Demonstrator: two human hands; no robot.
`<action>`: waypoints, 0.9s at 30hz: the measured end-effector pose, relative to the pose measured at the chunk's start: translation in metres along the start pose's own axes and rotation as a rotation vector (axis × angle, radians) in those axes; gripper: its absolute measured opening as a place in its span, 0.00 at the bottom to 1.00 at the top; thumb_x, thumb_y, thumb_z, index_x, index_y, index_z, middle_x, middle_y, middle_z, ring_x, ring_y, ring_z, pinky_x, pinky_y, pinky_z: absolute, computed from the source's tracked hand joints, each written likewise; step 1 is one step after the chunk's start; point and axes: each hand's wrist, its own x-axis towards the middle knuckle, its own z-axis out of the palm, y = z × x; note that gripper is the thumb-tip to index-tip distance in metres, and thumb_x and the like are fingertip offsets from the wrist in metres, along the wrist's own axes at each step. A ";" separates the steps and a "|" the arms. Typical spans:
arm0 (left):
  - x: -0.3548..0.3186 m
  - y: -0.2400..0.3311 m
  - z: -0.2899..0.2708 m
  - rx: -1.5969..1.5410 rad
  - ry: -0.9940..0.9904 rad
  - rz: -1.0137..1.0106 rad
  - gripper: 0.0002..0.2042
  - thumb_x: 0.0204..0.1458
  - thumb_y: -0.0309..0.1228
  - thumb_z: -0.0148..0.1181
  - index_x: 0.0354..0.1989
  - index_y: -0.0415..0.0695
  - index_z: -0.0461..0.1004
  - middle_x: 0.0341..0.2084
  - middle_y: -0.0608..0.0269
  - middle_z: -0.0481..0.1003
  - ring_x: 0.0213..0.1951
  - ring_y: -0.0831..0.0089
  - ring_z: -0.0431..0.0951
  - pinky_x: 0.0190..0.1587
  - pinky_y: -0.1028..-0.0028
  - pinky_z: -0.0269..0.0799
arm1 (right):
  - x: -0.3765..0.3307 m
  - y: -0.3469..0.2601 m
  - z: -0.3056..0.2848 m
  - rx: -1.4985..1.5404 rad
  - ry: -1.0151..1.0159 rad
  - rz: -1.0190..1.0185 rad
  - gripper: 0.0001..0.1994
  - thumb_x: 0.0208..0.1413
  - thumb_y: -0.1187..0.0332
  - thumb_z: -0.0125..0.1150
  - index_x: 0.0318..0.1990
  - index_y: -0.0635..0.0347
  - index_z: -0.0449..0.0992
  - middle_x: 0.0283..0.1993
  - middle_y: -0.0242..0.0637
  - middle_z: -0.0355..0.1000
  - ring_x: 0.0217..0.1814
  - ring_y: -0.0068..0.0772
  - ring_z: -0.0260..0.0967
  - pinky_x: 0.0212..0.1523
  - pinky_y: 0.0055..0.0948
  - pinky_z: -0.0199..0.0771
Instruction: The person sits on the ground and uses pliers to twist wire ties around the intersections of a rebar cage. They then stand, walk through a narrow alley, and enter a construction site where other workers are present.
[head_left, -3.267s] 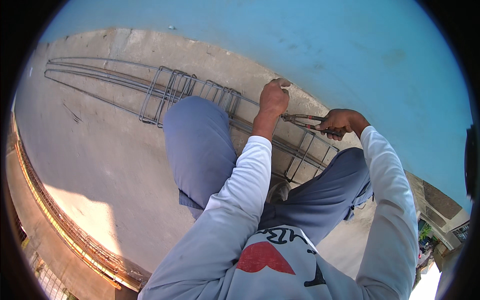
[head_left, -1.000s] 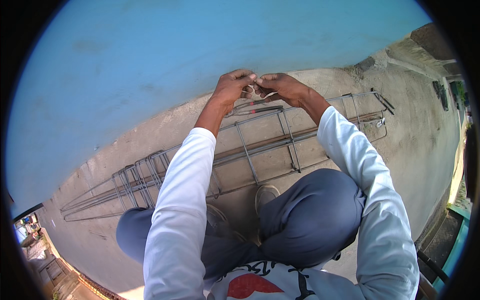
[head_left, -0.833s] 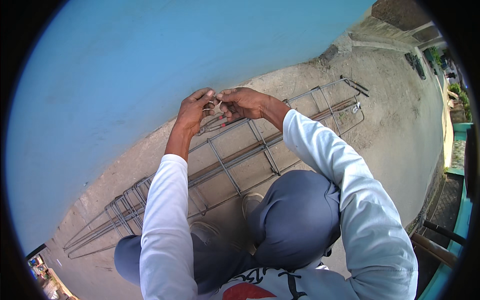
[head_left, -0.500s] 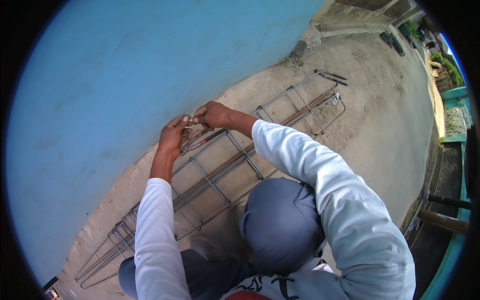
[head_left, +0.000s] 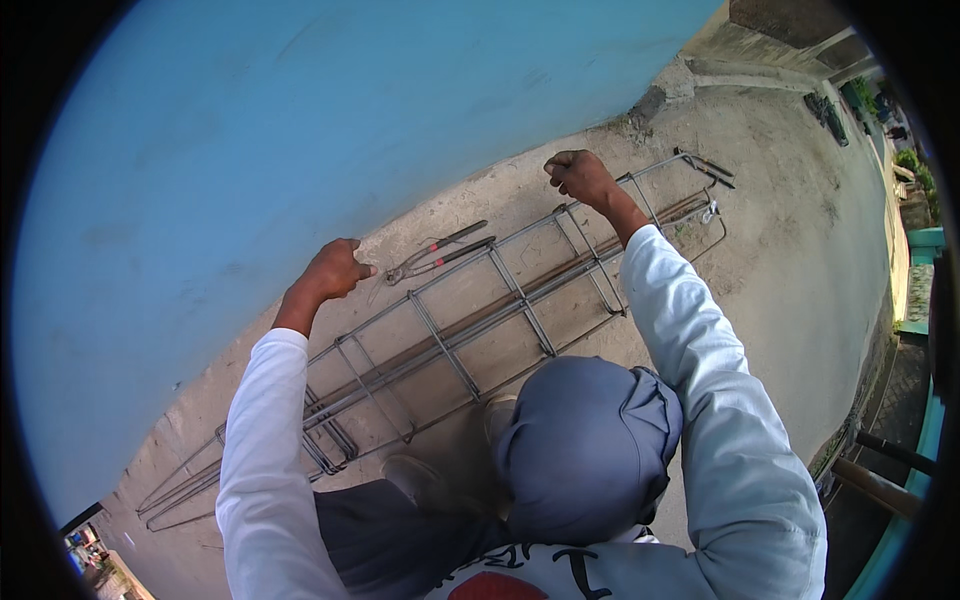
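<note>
Steel frame (head_left: 443,344), grey: long rods joined by square hoops, laid slantwise on a concrete floor (head_left: 790,290), running from lower left to upper right; several hoops (head_left: 330,447) bunched near the left forearm.

Pliers, one pair (head_left: 438,263): dark handles with red bands, lying on the floor between frame and wall, handles spread, head toward the left hand; neither hand touches them.

Left hand (head_left: 335,272): above the floor, near the head of the pliers; thumb and forefinger apart, the other fingers mostly hidden; cannot tell whether anything thin is held.

Right hand (head_left: 583,178): raised near the far part of the frame, well apart from the left; fingers curled in, thumb closed against the forefinger; cannot tell whether anything is pinched.

Dark bars (head_left: 712,170): at the far end of the frame.

Wall (head_left: 300,130): blue, scuffed, along the upper left.

Clothing: white sleeves (head_left: 705,380); grey-blue trousers (head_left: 590,450), one knee raised beside the frame; shirt front with part of a red patch (head_left: 497,588).

Shoes, two (head_left: 413,477): in shadow, at the near edge of the frame.
</note>
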 end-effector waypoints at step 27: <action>-0.050 -0.098 -0.016 0.110 -0.073 -0.028 0.23 0.59 0.43 0.52 0.56 0.39 0.72 0.45 0.49 0.77 0.43 0.59 0.79 0.46 0.63 0.77 | -0.058 -0.191 0.231 -0.826 -1.383 -0.223 0.14 0.61 0.63 0.51 0.43 0.63 0.77 0.31 0.38 0.74 0.28 0.28 0.71 0.32 0.31 0.73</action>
